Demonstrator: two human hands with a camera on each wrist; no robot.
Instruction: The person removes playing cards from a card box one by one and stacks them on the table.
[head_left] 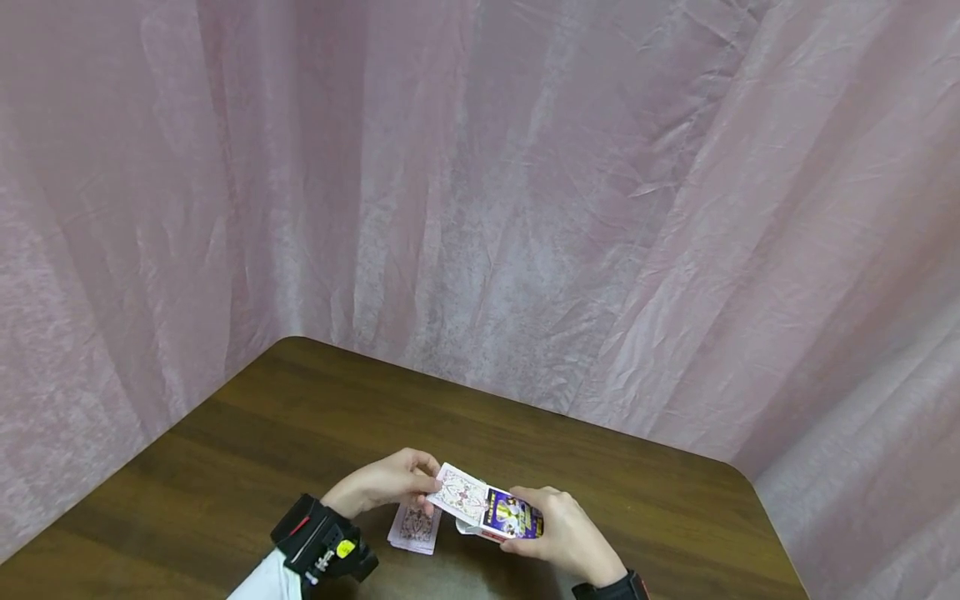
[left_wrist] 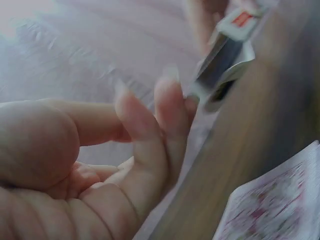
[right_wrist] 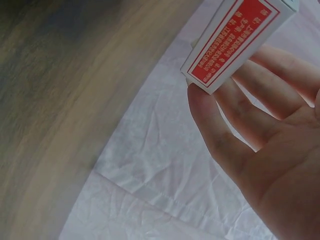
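My left hand (head_left: 386,483) pinches the outer edge of playing cards (head_left: 460,493) with a patterned red-and-white back, between thumb and fingers. Those cards reach partly into the mouth of a purple card box (head_left: 513,515). Its open flap hangs beneath them. From the right side, my right hand (head_left: 566,533) grips the box by its closed end, above the table. In the right wrist view the side of the box (right_wrist: 234,42) carries a red label with white writing. A stack of playing cards (head_left: 415,529) lies face down on the table just below my left hand.
A brown wooden table (head_left: 315,400) with rounded corners spreads beneath both hands. Pink curtains (head_left: 480,208) hang behind its far edge and along the sides. The left wrist view is partly blurred.
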